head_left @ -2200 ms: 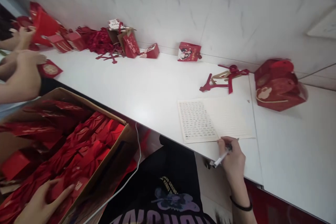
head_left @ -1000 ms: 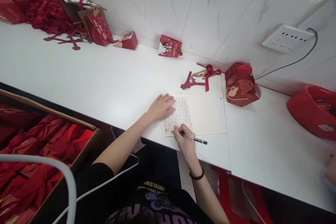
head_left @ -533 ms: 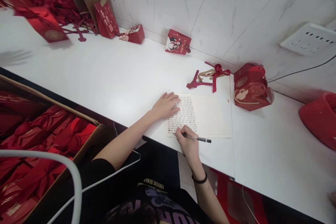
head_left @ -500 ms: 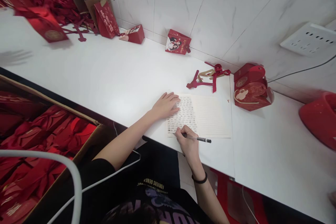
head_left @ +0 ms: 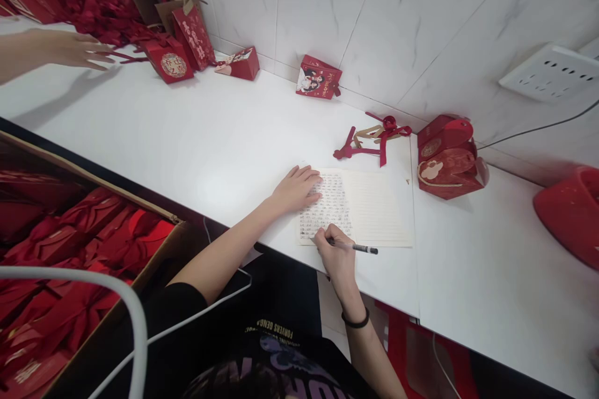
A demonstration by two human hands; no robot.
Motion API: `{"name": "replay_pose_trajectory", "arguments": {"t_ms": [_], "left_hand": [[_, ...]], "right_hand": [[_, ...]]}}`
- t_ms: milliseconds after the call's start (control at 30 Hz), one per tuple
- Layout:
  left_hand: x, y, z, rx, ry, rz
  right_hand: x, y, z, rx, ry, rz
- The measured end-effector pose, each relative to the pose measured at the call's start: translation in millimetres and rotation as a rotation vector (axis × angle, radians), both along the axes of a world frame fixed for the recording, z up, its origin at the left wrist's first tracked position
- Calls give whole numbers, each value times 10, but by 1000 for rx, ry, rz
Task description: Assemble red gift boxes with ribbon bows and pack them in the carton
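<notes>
An open notebook lies on the white table in front of me. Handwritten rows fill its left page, while the right page shows only ruled lines. My right hand grips a pen, its tip near the bottom left of the written page. Flat on that page's left edge rests my left hand, fingers stretched out and holding nothing. Beyond the notebook lie dark red and gold ribbons.
Small red boxes stand along the tiled wall, with two more at right. At far left, another person's hand reaches over the table near a red box. A carton of red boxes sits at lower left.
The other person's hand has come into view at left. A red box there now stands farther right, beside the tall red box. My hands have barely moved.
</notes>
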State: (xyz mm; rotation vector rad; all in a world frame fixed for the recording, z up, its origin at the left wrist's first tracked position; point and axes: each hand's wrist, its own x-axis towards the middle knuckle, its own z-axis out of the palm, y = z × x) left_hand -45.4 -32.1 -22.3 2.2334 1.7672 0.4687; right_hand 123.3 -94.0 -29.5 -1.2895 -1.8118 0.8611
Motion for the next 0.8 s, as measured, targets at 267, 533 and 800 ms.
{"name": "replay_pose_trajectory", "arguments": {"t_ms": [267, 533, 800], "left_hand": [[4, -5, 4, 8, -1, 1], [-7, 5, -27, 8, -36, 4], [-45, -33, -96, 40, -218, 41]], "right_hand": [[-1, -5, 0, 5, 0, -20], [12, -17, 30, -55, 36, -79], [45, -55, -50, -96, 248, -149]]}}
